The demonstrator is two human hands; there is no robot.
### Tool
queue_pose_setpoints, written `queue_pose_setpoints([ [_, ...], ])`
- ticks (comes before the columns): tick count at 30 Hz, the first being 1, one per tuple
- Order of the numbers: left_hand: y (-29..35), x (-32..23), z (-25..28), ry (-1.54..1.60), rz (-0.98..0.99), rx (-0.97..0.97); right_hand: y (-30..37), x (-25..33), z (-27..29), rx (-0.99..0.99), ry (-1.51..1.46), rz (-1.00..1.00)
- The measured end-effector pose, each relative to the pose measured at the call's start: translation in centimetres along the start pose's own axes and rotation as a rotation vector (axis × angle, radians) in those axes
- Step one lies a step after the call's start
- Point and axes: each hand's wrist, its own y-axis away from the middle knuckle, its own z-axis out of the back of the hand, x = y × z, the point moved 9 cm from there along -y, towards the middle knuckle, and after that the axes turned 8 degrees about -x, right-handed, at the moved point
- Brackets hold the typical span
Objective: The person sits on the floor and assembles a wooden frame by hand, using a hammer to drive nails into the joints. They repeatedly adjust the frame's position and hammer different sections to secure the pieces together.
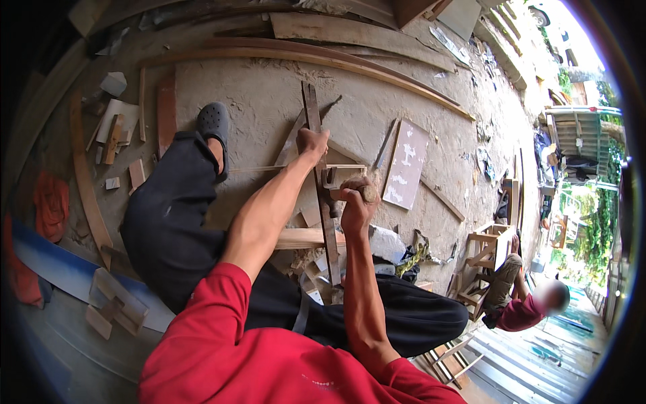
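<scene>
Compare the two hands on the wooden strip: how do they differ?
The left hand grips the long wooden strip itself, farther from the body; the right hand holds a wooden-handled tool beside the strip, nearer the body. The left arm stretches out; the right is bent. Both are bare, closed fists.

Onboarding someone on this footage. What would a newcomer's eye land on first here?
First, at centre frame, the two bare forearms reaching out of red sleeves: the left hand grips a long dark wooden strip that runs away from the person, and the right hand is clenched around a wooden tool handle against it. Next, the dusty concrete floor strewn with long curved wooden slats, and another person crouched at the lower right.
</scene>
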Motion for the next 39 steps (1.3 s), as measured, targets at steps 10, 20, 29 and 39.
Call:
queue_pose_setpoints([
  [10,-0.1,-0.9,-0.3,0.004,-0.062,0.033,1.0,0.4,0.7,0.042,-0.093,-0.002],
  [20,-5.6,1.2,-0.2,0.192,-0.009,-0.051,6.3,-1.8,6.1,-0.058,-0.143,-0.105],
  [29,-5.9,0.8,-0.8,0.248,0.001,0.026,7.9,-2.5,12.1,-0.261,-0.37,-0.135],
  [39,-5.7,2.2,-0.5,-0.107,-0.17,0.113,2.1,10.6,18.3,-0.108,-0.471,-0.011],
])
